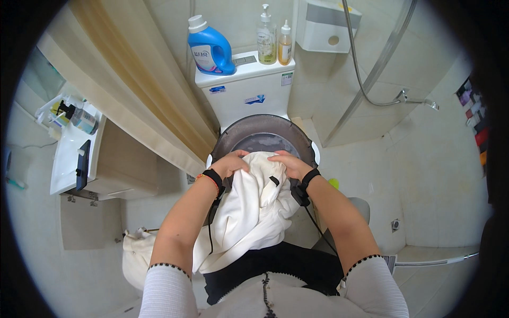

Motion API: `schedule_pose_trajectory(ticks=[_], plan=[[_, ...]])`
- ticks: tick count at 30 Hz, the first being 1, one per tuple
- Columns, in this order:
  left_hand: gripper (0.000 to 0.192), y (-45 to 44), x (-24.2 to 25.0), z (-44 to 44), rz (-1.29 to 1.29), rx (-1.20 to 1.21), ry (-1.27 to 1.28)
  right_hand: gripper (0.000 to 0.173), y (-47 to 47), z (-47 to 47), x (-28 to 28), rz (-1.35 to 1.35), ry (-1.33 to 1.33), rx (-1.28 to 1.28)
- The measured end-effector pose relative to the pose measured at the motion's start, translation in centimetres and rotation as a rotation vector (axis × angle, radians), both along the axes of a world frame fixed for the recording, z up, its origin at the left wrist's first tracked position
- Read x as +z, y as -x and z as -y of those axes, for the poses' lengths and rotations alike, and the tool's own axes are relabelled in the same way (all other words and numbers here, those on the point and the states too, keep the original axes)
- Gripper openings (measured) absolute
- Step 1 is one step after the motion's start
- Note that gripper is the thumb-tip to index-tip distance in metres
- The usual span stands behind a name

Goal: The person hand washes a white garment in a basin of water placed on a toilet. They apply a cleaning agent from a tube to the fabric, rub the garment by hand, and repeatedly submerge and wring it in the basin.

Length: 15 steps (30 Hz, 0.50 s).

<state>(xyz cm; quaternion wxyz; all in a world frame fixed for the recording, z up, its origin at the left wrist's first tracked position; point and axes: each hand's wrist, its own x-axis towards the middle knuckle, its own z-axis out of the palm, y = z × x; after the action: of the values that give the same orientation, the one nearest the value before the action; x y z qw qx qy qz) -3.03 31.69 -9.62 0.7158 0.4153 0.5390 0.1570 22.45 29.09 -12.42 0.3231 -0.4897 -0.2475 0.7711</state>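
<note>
A white cloth garment (254,206) with a small black tag hangs from both hands, bunched over the near rim of a dark round basin (264,121) and down over my lap. My left hand (234,163) grips its upper left edge, and my right hand (289,162) grips the upper right. Cloudy liquid (266,143) shows in the basin beyond the cloth. The basin sits in front of the toilet tank (246,85). Each wrist wears a black band with a cable.
On the tank stand a blue detergent bottle (210,49), a pump bottle (266,39) and a small nozzle bottle (284,45). A beige curtain (131,79) and sink (71,155) are at left, with another off-white cloth (137,254) below. A shower hose (358,75) hangs at right.
</note>
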Motion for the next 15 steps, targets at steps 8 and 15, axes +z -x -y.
schedule_pose_trajectory(ticks=[8, 15], plan=[[0.043, -1.8, -8.7, -3.1, -0.933, -0.438, -0.366, 0.035, 3.1, -1.2, -5.0, 0.802, -0.292, 0.098], [0.033, -3.9, -7.7, -1.5, -0.996, -0.519, -0.285, 0.018, 4.9, -1.4, -7.5, 1.284, -0.482, 0.425]])
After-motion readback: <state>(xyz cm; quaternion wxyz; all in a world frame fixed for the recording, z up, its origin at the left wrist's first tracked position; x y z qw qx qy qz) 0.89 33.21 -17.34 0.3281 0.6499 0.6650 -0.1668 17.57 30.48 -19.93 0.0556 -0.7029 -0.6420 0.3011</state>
